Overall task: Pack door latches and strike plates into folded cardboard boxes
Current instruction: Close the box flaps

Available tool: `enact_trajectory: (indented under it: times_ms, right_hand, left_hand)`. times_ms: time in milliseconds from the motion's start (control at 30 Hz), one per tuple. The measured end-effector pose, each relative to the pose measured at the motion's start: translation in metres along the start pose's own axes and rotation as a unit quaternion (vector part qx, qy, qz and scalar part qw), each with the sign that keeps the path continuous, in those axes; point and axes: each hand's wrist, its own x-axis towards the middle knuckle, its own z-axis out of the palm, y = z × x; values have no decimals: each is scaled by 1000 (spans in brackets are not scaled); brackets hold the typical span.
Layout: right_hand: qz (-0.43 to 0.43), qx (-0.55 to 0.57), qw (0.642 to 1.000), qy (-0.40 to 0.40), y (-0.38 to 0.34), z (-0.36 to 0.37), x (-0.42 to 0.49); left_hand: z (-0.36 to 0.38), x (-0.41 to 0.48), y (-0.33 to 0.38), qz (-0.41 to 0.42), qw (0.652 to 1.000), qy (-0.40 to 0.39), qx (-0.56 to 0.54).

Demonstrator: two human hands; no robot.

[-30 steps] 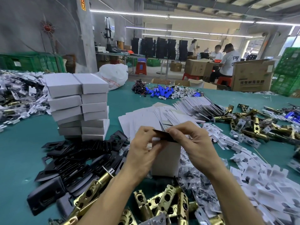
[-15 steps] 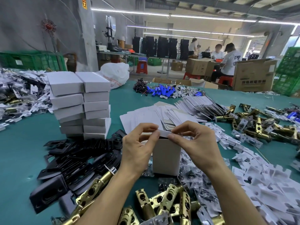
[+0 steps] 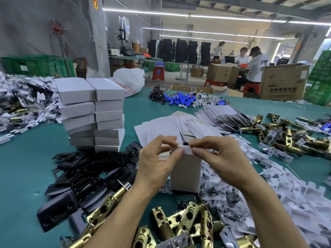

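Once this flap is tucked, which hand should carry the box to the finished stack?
Left, probably. The left hand pinches the box on the side nearer the stack of closed boxes; the right hand, also pinching its flap, would have to cross over.

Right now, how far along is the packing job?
Done: a stack of closed white boxes stands on the left of the table. In hand: the left hand and right hand pinch the top flap of an upright white box, not yet shut. Left: heaps of brass latches, black strike plates and flat box blanks wait unpacked.
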Motion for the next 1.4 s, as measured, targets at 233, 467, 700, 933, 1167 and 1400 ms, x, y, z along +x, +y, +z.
enact_trajectory:
  times_ms: [233, 467, 700, 933, 1167, 1400]
  right_hand:
    - [-5, 3, 999, 38, -2, 3, 2]
    - [13, 14, 1000, -4, -2, -3, -1]
    - [40, 13, 996, -81, -3, -10, -5]
    - [46, 3, 997, -70, 5, -8, -4]
    - [28, 124, 991, 34, 6, -9, -2]
    - [24, 201, 973, 113, -5, -8, 0]
  left_hand:
    - [0, 2, 3, 28, 1000, -8, -1]
    - [-2, 1, 2, 29, 999, -7, 15]
    - [-2, -4, 4, 33, 999, -24, 32]
    - [1, -4, -1, -22, 999, -47, -14]
    - [4, -3, -3, -187, 965, -184, -6]
    - [4, 3, 16, -207, 965, -136, -90]
